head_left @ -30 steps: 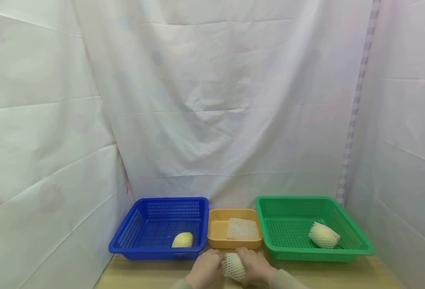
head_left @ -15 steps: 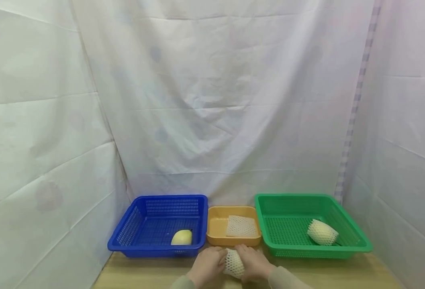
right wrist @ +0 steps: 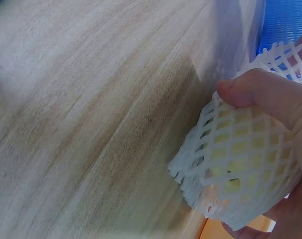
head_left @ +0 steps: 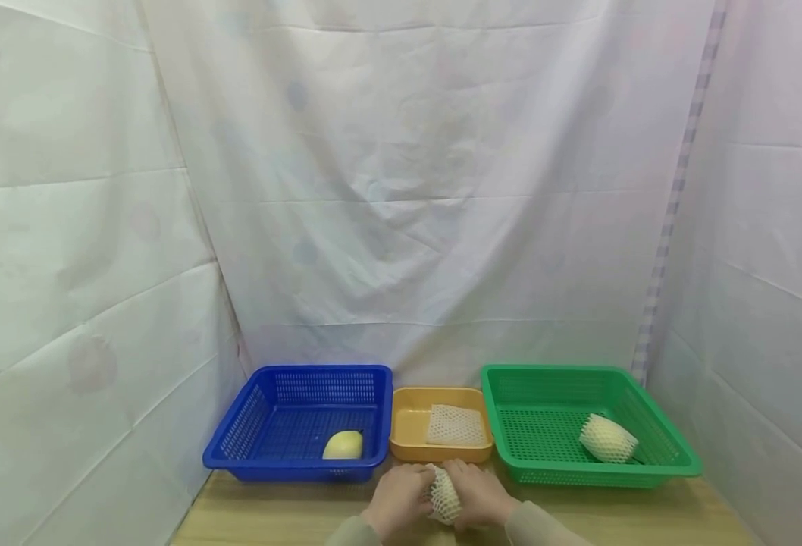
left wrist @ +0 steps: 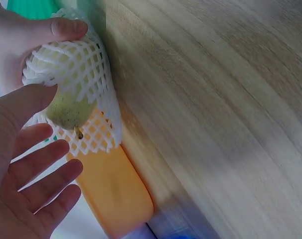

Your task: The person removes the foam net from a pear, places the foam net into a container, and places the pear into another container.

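Note:
A yellow-green pear (left wrist: 69,110) sits inside a white foam net sleeve (right wrist: 255,149) low over the table, between both hands. Its stem end shows at the sleeve's loose end in the left wrist view. My right hand (head_left: 477,497) grips the sleeved pear from the right, thumb laid across the net. On the other side is my left hand (head_left: 399,498), its thumb at the net and pear and its fingers (left wrist: 46,162) spread, fairly straight, beside the sleeve's open end. In the head view the hands hide much of the pear.
Behind the hands, a yellow tray (head_left: 408,453) holds a flat foam net (head_left: 455,425). To its left, a blue basket (head_left: 292,474) contains a bare pear (head_left: 343,445). A green basket (head_left: 592,474) at right holds a net-covered pear (head_left: 607,438). Fabric walls enclose the wooden table (head_left: 271,512).
My left hand has shifted slightly right and changed its hold at the sleeve's left end. The right hand keeps its grip on the sleeved pear. The baskets' contents look unchanged.

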`<control>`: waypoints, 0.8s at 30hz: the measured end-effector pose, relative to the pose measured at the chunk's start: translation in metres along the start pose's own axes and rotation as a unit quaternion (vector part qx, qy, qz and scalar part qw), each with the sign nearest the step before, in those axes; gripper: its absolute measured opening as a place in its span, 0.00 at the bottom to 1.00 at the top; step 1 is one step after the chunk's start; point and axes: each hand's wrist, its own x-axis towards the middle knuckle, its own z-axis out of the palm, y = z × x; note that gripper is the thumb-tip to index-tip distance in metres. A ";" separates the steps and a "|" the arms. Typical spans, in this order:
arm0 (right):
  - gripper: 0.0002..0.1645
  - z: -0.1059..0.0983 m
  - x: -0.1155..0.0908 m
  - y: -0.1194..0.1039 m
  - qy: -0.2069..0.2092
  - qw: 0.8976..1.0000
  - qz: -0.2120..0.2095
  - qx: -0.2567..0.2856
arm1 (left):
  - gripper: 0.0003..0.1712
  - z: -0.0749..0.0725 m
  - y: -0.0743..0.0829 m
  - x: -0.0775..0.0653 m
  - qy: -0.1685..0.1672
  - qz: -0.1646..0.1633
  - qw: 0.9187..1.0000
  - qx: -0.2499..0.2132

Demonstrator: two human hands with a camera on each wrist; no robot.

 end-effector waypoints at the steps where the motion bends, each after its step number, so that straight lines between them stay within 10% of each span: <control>1: 0.52 0.000 0.000 0.000 0.000 1.000 0.000 -0.001 | 0.15 0.000 0.001 0.001 0.002 0.000 1.000 0.001; 24: 0.57 0.001 0.005 0.004 -0.012 1.000 0.006 0.003 | 0.25 0.016 0.015 0.016 -0.044 -0.024 0.997 0.054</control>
